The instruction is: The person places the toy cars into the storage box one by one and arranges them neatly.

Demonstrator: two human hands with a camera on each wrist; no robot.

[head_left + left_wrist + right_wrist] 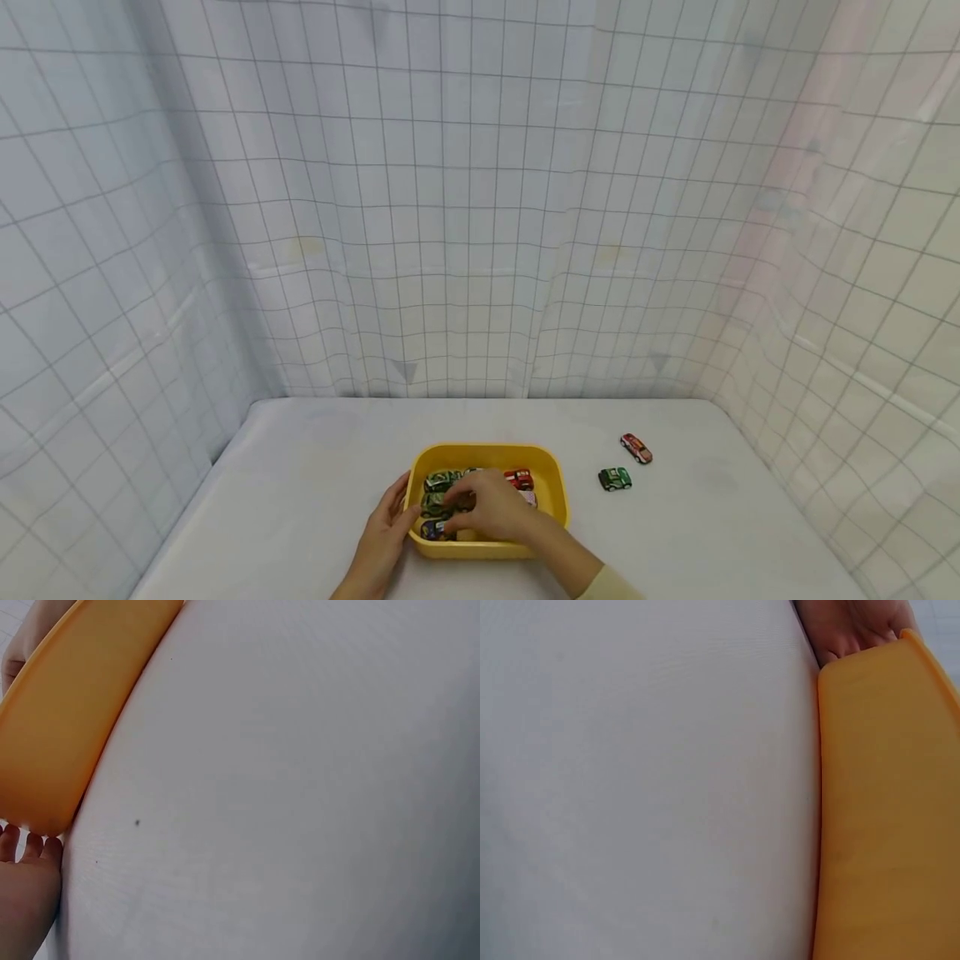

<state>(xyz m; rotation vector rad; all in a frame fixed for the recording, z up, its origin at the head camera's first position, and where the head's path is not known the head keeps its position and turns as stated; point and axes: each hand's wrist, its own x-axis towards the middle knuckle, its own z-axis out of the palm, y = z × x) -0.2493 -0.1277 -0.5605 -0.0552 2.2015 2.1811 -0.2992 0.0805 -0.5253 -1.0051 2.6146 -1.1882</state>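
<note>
A yellow plastic tray stands on the table with several toy cars inside. My left hand holds its left end, thumb at the rim and the other fingers along the outer wall. In the left wrist view, fingertips touch the end wall. Over the tray reaches my right hand, thumb and index finger spread apart, thumb by a dark blue toy car. Left of the fingers are a dark green car and a green camouflage car. A red car sits farther right, partly covered.
Outside the tray, to the right, a green toy car and a red toy car lie on the white table. White curtains with a grid pattern surround the table at the back and both sides.
</note>
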